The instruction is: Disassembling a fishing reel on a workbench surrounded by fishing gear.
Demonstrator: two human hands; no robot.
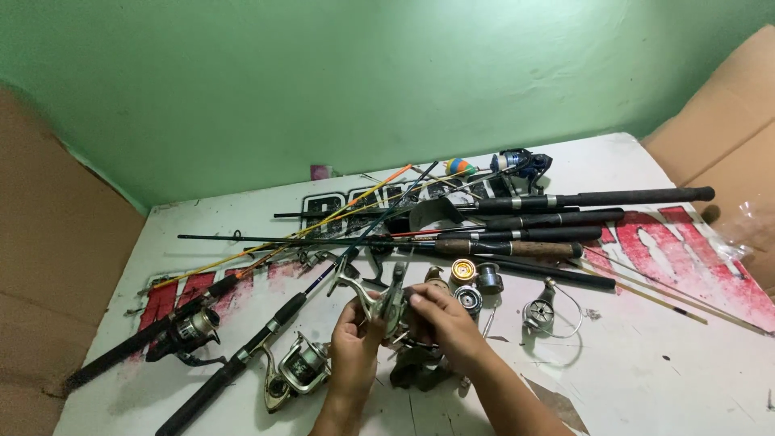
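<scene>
Two bare arms come up from the bottom edge of the picture and lean in toward each other. The left hand (353, 335) is on the left side, with its wrist straight and its back turned to the camera. Its fingers are curled in and its thumb points up and to the right. The right hand (442, 316) comes in from the lower right on a slanted forearm. Its fingers are bent and reach over to the left, so the knuckles face up. The two hands are very close, almost touching at the fingertips. Both are closed in a grip, held a little above the counter.
</scene>
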